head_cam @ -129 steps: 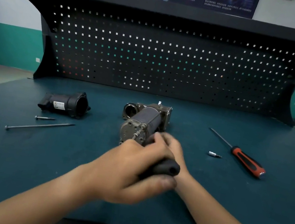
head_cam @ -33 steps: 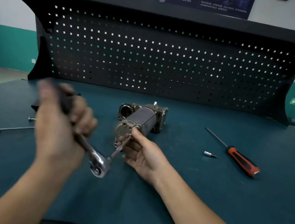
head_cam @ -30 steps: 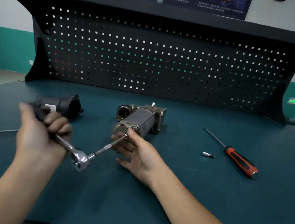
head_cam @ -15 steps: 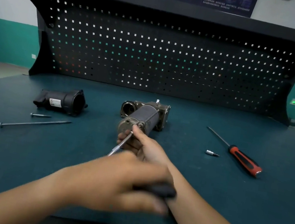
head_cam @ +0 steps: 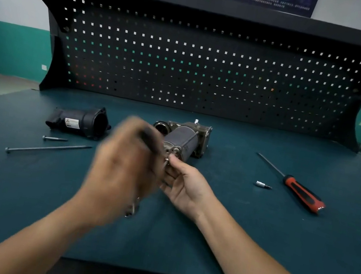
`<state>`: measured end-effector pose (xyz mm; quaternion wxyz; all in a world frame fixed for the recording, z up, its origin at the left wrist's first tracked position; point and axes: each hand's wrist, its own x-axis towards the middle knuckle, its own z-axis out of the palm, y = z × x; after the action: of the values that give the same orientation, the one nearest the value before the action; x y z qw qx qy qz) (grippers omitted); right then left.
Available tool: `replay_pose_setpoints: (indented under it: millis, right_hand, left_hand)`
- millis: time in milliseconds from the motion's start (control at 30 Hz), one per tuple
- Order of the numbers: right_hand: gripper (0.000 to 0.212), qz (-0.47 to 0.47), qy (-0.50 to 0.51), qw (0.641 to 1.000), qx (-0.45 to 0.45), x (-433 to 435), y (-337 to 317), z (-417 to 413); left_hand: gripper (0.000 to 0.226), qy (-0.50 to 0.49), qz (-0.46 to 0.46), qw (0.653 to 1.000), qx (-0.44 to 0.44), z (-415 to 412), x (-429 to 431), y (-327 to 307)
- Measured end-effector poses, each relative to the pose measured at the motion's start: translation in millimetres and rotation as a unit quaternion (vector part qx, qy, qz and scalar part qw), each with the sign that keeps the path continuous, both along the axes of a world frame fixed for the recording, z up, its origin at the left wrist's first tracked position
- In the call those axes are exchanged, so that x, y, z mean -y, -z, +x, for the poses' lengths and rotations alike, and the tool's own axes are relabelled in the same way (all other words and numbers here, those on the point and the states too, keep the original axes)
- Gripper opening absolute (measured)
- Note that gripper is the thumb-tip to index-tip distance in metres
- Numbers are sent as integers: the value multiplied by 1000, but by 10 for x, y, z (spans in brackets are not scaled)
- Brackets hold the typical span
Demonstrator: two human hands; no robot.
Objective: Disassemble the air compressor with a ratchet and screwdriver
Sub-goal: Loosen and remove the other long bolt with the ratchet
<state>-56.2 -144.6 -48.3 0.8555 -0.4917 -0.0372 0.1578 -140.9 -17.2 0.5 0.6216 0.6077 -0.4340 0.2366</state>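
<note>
Central on the surface (head_cam: 217,235), the air compressor (head_cam: 183,141) looked heavy and rigid, best held by its cylindrical body. Fingers of the right hand (head_cam: 186,186) pinched the ratchet (head_cam: 131,210) shaft; the blurred left hand (head_cam: 120,169) gripped its handle.

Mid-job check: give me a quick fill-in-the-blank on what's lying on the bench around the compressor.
1. The screwdriver, right of the air compressor, has a red and ___ handle.
2. Left of the compressor lie ___ loose bolts: a long bolt and a short bolt.
3. The small silver bit lies between the compressor and the ___.
4. The right hand touches the compressor's near end while the blurred left hand grips the ___.

Missing words: black; two; screwdriver; ratchet.
</note>
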Motion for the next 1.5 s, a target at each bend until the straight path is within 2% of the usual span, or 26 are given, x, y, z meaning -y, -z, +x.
replay_pose_setpoints:
  millis: [67, 100, 133, 200, 267, 333, 400, 467, 533, 633, 700, 767, 800, 833, 867, 933, 967, 1033, 1100, 1133, 1200, 1267, 1333, 1367, 1433, 1500]
  right_hand:
    - [24, -14, 5, 1000, 5, -27, -6, 11]
    - [23, -22, 8, 1000, 7, -35, -4, 15]
    - [21, -28, 9, 1000, 6, -38, -6, 13]
    - [17, -23, 9, 1000, 9, -27, -4, 9]
    - [18, -22, 10, 1000, 13, 1, 5, 10]
    - [25, -9, 2, 1000, 3, 33, 1, 4]
    - [29, 7, -7, 1000, -1, 51, -16, -5]
    - [28, 12, -6, 1000, -4, 49, -35, -20]
    - [26, 10, -4, 1000, -6, 37, -26, -28]
    - [24, -9, 4, 1000, -1, 28, -29, -30]
    - [21, -20, 13, 1000, 4, 14, -43, -30]
    - [20, -25, 7, 1000, -2, 4, -53, -29]
    - [21, -29, 5, 1000, -2, 7, -51, -29]
    - [21, -31, 5, 1000, 2, 18, -36, -22]
    - [21, -34, 5, 999, 10, 29, -20, -16]
    - [21, -30, 12, 999, 19, 49, -2, -15]
    - [21, -21, 11, 1000, 18, 56, -6, -10]
    - [23, 1, -5, 1000, 12, 50, -18, 4]
    - [25, 28, -20, 999, 1, 39, -39, 12]
    - [25, 37, -27, 999, -5, 33, -42, 16]
    - [26, 39, -31, 999, -11, 30, -32, 22]
    - [27, 27, -21, 999, -6, 18, -25, 16]
    - [23, 11, -3, 1000, 3, -2, -13, 21]
    - [21, 4, 2, 1000, 5, -8, -10, 22]
    - [22, -14, 2, 1000, 3, -16, -5, 27]
    - [20, -21, -1, 1000, 1, 10, 5, 13]
  left_hand:
    - [6, 1, 305, 940, 153, -3, 63, 90]
    - [8, 4, 384, 903, 193, 5, 65, 128]
    - [9, 3, 388, 901, 194, -10, 79, 118]
    - [7, -28, 251, 958, 137, -23, 111, 56]
    - [17, -52, -35, 997, -33, -19, 93, -52]
    - [35, -44, -265, 947, -176, 53, 19, -136]
    - [41, -47, -397, 880, -256, 129, -74, -160]
    - [41, -42, -466, 833, -296, 166, -129, -118]
    - [41, -36, -458, 842, -284, 157, -113, -57]
    - [41, 4, -293, 936, -196, 97, -4, -28]
    - [23, 22, -20, 999, -44, 32, 40, -54]
    - [7, 67, 269, 957, 82, 26, 106, -34]
    - [8, 83, 347, 928, 107, 30, 120, -7]
    - [9, 86, 349, 927, 109, 11, 135, -6]
    - [7, 74, 293, 949, 95, -14, 151, -17]
    - [13, 21, 33, 999, -27, -57, 133, -59]
    - [25, 1, -135, 984, -115, -37, 102, -86]
    - [36, -20, -388, 894, -224, 62, -8, -119]
    - [39, -33, -501, 823, -267, 138, -95, -128]
    - [39, -34, -513, 812, -275, 162, -103, -115]
    - [39, -47, -471, 843, -256, 164, -50, -94]
    - [36, -49, -336, 924, -176, 109, 37, -85]
    - [23, -45, -45, 998, -3, -3, 98, -55]
    - [20, -36, 142, 986, 81, -33, 153, -5]
    - [23, -10, 397, 903, 164, -45, 252, 121]
    - [26, 9, 416, 895, 161, -42, 276, 140]
